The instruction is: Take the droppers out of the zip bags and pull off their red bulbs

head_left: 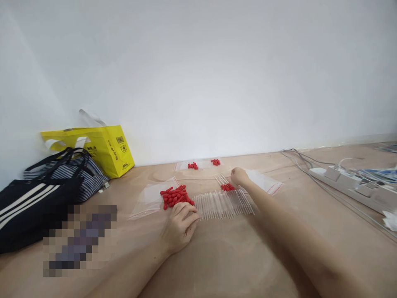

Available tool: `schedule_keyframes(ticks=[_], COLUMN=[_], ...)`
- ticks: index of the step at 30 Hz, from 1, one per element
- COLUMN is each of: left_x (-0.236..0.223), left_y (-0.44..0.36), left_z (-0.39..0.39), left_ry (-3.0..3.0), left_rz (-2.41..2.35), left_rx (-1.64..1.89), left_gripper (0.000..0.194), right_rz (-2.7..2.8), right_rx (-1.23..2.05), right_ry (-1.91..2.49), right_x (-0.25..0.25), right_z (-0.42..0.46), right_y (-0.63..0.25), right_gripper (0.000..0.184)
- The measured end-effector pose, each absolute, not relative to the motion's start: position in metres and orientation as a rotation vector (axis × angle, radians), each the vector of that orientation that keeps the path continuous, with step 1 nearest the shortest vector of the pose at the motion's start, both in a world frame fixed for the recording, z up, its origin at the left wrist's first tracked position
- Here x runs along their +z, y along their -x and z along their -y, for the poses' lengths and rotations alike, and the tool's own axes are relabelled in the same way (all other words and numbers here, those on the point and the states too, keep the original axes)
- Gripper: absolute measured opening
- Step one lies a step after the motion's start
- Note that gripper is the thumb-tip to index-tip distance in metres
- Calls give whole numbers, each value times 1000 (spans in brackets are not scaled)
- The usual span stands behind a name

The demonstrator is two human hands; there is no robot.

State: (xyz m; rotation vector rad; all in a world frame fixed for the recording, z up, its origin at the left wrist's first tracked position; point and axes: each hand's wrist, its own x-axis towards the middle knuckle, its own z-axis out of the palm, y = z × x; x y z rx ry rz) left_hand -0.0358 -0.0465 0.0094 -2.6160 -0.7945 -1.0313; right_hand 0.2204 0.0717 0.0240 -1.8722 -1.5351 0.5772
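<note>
My left hand (180, 227) rests low over the table with its fingers curled, at the near edge of a pile of red rubber bulbs (175, 195) and beside the left end of a row of thin clear tubes (218, 205). What its fingertips hold, if anything, is hidden. Farther away, my right hand (239, 177) is closed, just right of a few droppers (228, 187) with red bulbs on clear tubes. Its fingertips do not show what is in them. The red pile lies on a clear zip bag (149, 203).
Another clear bag (263, 181) lies right of my right hand. By the wall, a bag (204, 164) holds more red-bulbed pieces. A yellow bag (116, 149) and a black bag (40, 203) stand left. A power strip (350, 188) with cables lies right.
</note>
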Motion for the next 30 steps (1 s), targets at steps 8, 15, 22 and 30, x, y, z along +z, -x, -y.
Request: schedule_keyframes(ticks=[8, 15, 22, 30], left_x=[8, 5, 2, 2], left_y=[30, 12, 10, 9], left_z=[44, 42, 41, 41], left_ry=[2509, 2459, 2427, 2377], left_rz=[863, 886, 888, 789], left_rx=[-1039, -1046, -1107, -1079], left_gripper=[20, 32, 18, 18], right_rz=[1545, 1566, 1827, 2082], right_rx=[837, 989, 658, -540], right_ry=[1158, 875, 907, 776], right_x=[17, 2, -2, -11], right_z=[11, 46, 49, 49], right_y=[-205, -182, -192, -187], right_gripper=[21, 21, 16, 15])
